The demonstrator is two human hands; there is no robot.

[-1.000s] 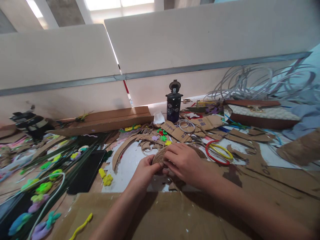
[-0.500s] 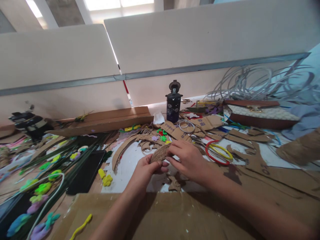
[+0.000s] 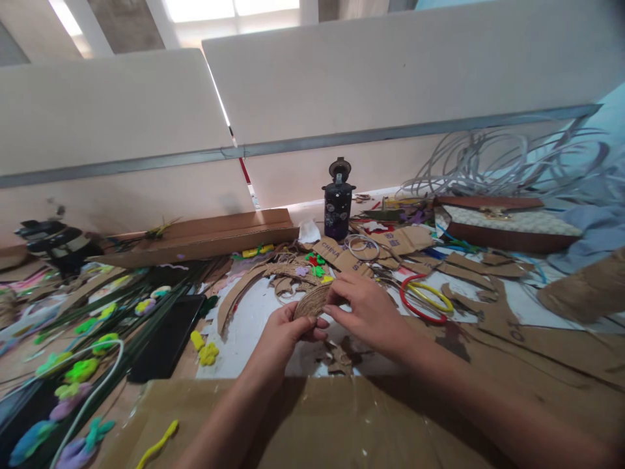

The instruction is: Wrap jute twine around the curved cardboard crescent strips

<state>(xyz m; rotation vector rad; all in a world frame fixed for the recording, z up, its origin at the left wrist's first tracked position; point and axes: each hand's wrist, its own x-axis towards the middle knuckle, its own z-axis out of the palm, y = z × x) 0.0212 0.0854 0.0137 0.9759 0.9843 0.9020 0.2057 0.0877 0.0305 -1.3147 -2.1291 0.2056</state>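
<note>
A curved brown piece covered in rows of twine point(image 3: 312, 301) is held between both hands near the middle of the view. My left hand point(image 3: 286, 329) grips its lower left end, thumb on top and fingers beneath. My right hand point(image 3: 359, 306) pinches at its right side, with the fingertips pressed together on the edge. Just behind the piece lie small red, green and purple fuzzy flowers point(image 3: 316, 260). A curved cardboard strip point(image 3: 239, 293) rests to the left, and a torn cardboard scrap point(image 3: 339, 358) lies below the hands.
A dark bottle point(image 3: 338, 208) with its lid up stands behind the hands. Red and yellow rings point(image 3: 422, 298) and cardboard pieces lie right, near a bag point(image 3: 508, 225). On the left are a black tablet-like slab point(image 3: 166, 335) and fuzzy flowers. Cardboard point(image 3: 312, 423) spans the front.
My right hand's fingers have drawn in slightly closer together on the twine-covered piece. My left hand keeps its hold.
</note>
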